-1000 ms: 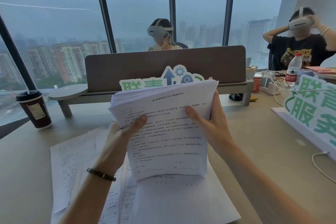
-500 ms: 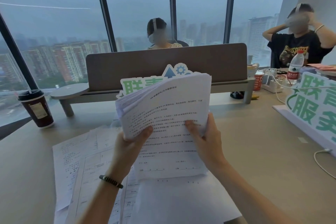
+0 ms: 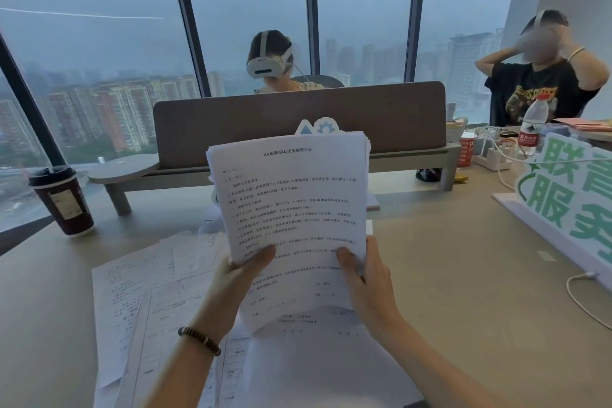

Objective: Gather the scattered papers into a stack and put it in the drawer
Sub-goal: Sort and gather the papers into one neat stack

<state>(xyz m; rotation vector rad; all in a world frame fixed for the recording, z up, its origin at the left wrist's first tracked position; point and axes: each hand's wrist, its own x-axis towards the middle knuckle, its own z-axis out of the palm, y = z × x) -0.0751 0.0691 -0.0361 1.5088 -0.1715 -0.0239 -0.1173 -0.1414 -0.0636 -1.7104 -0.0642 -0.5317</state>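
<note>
Paper stack (image 3: 291, 209): held near upright above the tabletop (image 3: 463, 275), long axis vertical. Left hand (image 3: 236, 278) and right hand (image 3: 367, 278) clamp its lower corners, equally near. Loose sheets (image 3: 139, 291) lie below-left, nearer the left hand. Drawer not in view.

Beige desk (image 3: 447, 275) carrying loose printed papers (image 3: 139, 301) at near left, lidded coffee cup (image 3: 63, 200) far left, grey divider shelf (image 3: 298, 142) across the back, green-lettered sign (image 3: 569, 199), white cable (image 3: 583, 295), water bottle (image 3: 531, 124) at right.
</note>
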